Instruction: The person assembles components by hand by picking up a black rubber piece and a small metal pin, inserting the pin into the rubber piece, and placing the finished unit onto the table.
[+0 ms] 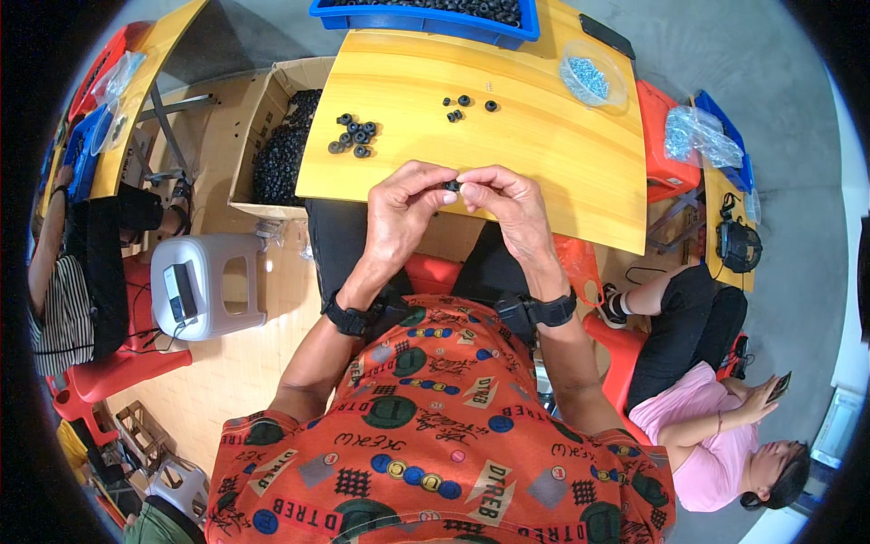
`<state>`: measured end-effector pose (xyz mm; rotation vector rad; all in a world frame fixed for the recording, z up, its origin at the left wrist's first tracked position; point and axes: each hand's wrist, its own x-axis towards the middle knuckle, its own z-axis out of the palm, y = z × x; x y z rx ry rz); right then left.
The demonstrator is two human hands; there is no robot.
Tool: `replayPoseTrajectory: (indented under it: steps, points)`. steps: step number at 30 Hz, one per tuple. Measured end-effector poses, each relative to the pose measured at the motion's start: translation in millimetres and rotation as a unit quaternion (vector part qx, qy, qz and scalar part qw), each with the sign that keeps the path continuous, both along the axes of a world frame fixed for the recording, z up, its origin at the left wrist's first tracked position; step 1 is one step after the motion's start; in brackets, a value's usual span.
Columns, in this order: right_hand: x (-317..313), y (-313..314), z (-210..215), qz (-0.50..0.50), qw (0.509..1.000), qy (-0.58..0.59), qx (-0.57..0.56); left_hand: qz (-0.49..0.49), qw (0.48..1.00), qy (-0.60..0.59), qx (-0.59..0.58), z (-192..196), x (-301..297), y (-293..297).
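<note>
The left hand and right hand met over the near edge of the table, fingertips pinched together on one small black ring, held just above the wood; whether a second piece sat inside it could not be told. Left of the hands lay a cluster of about eight rings, seemingly the finished ones; farther off lay four loose rings, apart from each other. By that count the work looked early; a carton beside the table held a great heap of black rings, and a blue bin at the far edge held more. A clear bag of small pale-blue bits sat near the right corner; a dark phone lay beyond it. A white stool stood to the left; another person in pink sat to the right.
</note>
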<state>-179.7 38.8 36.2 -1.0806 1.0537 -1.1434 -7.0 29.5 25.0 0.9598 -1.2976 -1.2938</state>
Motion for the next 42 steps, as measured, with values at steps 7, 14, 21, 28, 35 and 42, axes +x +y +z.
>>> replayPoseTrajectory:
  steps: [7,14,21,28,35,42]
  points:
    - [-3,0,5,0.042,0.999,-0.031,0.007,-0.003,0.994,-0.068,-0.091,9,6,4]
    - [-1,10,31,0.130,0.982,-0.100,0.089,0.000,0.946,-0.161,-0.282,30,16,7]
    - [7,22,25,0.107,0.984,-0.122,0.078,-0.009,0.928,-0.208,-0.308,38,18,13]
    - [14,25,28,0.081,0.984,-0.131,0.091,-0.006,0.959,-0.157,-0.238,35,15,15]
    - [11,26,40,0.094,0.988,-0.122,0.028,-0.035,0.985,-0.040,-0.162,40,15,20]
    - [-1,17,56,0.173,0.985,-0.026,0.007,-0.078,0.968,-0.084,-0.223,45,22,12]
